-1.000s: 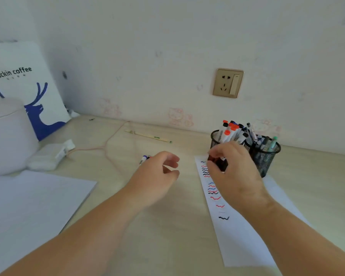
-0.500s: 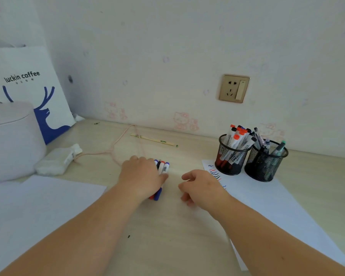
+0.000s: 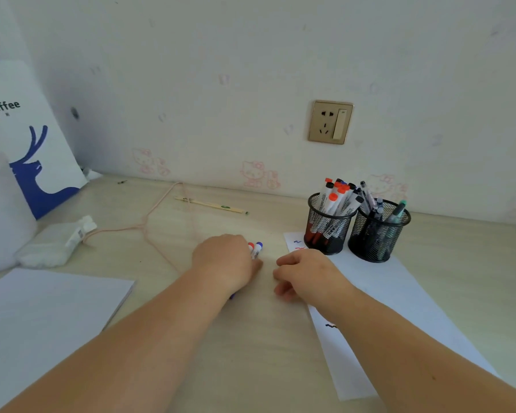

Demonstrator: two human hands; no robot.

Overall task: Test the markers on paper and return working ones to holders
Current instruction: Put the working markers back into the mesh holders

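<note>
The one word I can read is "coffee", in dark letters on the white paper bag (image 3: pixel 27 138) that stands far to the left of the wall socket (image 3: pixel 330 122). Letters before it are cut off, and the small print beneath is too blurred for me.

A white wall (image 3: pixel 251 70) with faint pink cartoon stickers (image 3: pixel 258 174) carries a gold-framed socket (image 3: pixel 330 121) above a pale wood-grain desk (image 3: pixel 251 338) under soft, even light.
</note>
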